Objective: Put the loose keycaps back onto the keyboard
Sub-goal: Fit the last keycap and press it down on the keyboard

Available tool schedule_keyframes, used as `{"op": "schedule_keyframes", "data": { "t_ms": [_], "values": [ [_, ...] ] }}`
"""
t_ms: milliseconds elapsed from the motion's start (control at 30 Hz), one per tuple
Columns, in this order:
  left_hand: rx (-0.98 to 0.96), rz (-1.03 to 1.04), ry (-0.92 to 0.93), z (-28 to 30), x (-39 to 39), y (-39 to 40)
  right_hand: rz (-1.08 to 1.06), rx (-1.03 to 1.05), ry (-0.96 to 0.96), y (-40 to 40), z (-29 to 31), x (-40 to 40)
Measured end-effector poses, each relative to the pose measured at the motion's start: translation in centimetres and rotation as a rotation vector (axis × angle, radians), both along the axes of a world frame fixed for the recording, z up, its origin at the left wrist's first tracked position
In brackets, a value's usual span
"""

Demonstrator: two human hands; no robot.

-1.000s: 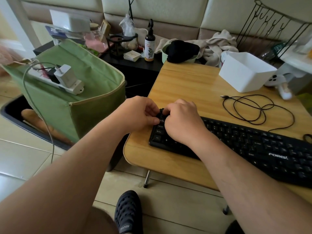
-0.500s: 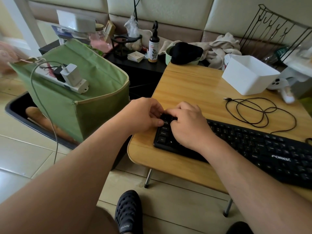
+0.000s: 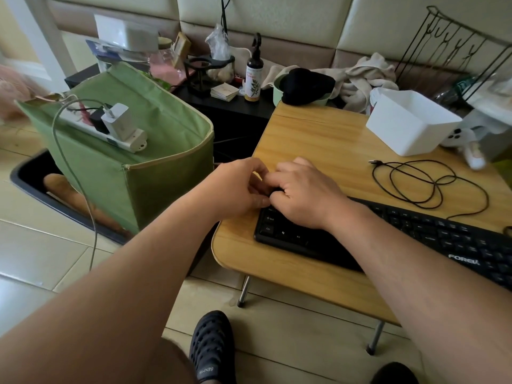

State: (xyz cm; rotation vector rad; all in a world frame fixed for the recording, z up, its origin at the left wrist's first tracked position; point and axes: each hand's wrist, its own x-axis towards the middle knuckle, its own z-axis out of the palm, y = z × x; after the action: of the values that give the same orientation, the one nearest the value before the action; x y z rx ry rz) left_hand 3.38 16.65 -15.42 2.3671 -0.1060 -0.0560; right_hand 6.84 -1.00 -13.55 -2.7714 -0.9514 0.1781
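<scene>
Both hands' grip blurred; keyboard [image 3: 415, 234] cut off right.

A low wooden table [image 3: 318, 139] on thin metal legs stands on a tiled floor [image 3: 291, 328]. On it lie a black keyboard [image 3: 415, 239] along the near edge, a loosely coiled black cable [image 3: 421, 184] behind it, and a white plastic box [image 3: 410, 123] at the far right corner.

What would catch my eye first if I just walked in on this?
Two bare hands, left hand and right hand, huddle over the left end of a black keyboard on a small wooden table. Left of the table stands a green fabric bag with a white power strip on top.
</scene>
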Motion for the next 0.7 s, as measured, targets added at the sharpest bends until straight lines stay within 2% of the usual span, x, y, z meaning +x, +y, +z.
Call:
{"op": "schedule_keyframes", "data": {
  "t_ms": [267, 533, 700],
  "values": [
    [-0.03, 0.012, 0.045, 0.3, 0.1, -0.1, 0.098, 0.172, 0.026, -2.0, -0.5, 1.7],
    [-0.036, 0.024, 0.062, 0.3, -0.1, -0.2, 0.183, 0.063, -0.019, -2.6, -0.2, 1.9],
    [-0.013, 0.024, 0.066, 0.5, -0.1, -0.4, 0.234, -0.122, 0.009, -1.6, 0.6, 2.1]
  ]
}}
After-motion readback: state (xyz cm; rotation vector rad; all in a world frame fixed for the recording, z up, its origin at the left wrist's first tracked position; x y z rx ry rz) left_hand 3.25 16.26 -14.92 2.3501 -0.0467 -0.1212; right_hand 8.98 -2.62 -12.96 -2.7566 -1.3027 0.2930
